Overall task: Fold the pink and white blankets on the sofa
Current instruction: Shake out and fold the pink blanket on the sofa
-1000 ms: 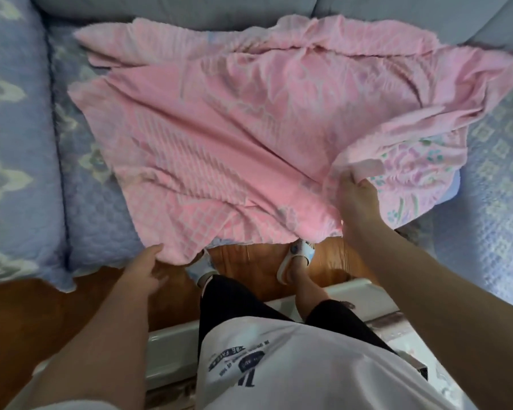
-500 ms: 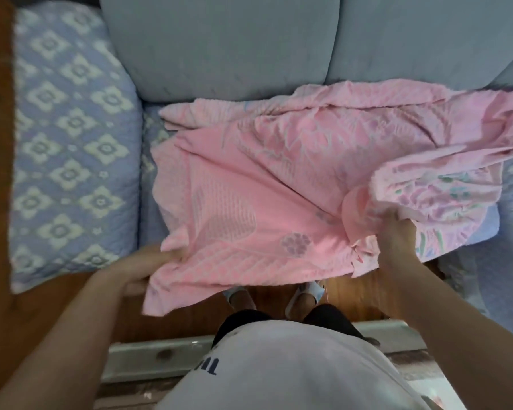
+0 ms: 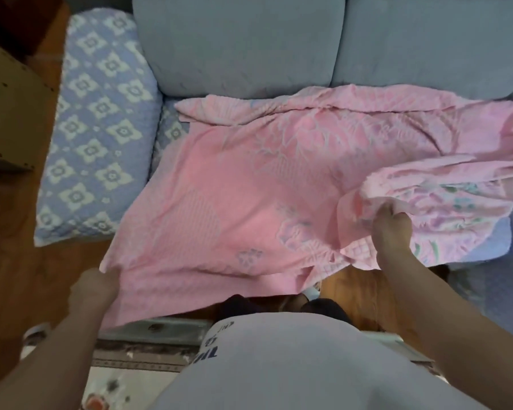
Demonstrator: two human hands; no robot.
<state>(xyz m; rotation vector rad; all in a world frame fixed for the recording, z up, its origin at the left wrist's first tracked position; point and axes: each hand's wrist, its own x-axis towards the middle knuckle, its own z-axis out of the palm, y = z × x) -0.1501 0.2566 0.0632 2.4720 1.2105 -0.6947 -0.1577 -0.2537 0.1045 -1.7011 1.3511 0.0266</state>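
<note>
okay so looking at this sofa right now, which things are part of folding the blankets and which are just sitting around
Part of the job:
pink blanket
left hand, gripping its near corner
right hand, gripping a bunched fold
sofa

Just there:
patterned armrest cover
wooden floor
cardboard box

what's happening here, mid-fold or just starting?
Just starting, by the look of it. A person stands at the sofa with a pink blanket spread loosely over the seat, its near edge hanging off the front. The left hand grips the near left corner; the right hand holds a bunched section on the right side. The blanket is wrinkled, with no neat fold made yet. No separate white blanket is clearly visible.
</note>
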